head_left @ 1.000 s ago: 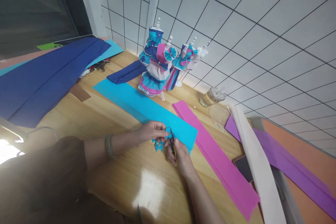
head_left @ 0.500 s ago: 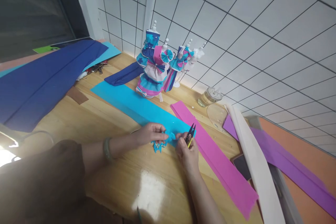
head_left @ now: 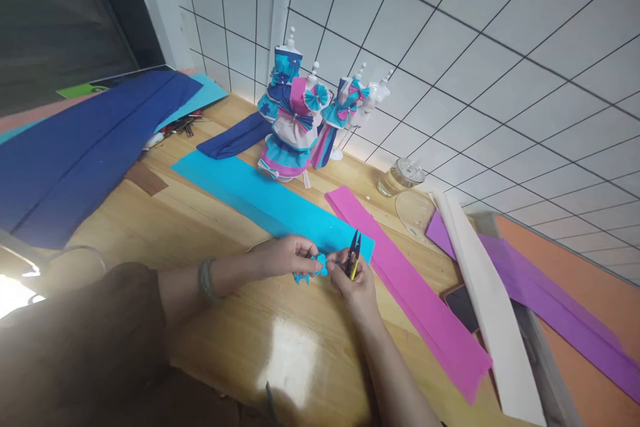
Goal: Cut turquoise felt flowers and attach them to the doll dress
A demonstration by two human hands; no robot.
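My left hand (head_left: 296,256) is closed, pinching a small bright blue cut-out (head_left: 321,264) of crepe-like paper between thumb and fingertips. The piece has rounded petal shapes, and ragged blue bits (head_left: 301,277) hang below the fingers. Against its right side, my right hand (head_left: 356,283) is closed with thumb and index finger touching the cut-out. Small scissors (head_left: 353,255) with black pointed blades and a yellow part are tucked in this hand, tips up; their handles are mostly hidden. Under and behind both hands lies a blue paper strip (head_left: 270,203).
Dress forms in paper dresses (head_left: 293,130) stand by the tiled wall. A pink strip (head_left: 405,287) runs to the right, near a lidded glass (head_left: 401,177), a white strip (head_left: 483,300), a purple strip (head_left: 540,293) and a phone (head_left: 461,307). Dark blue sheets (head_left: 95,153) cover the left.
Both hands have drawn closer together around the blue cut-out, whose petal shape now shows more clearly. The scissors have shifted slightly left and stand more upright. The view has moved slightly.
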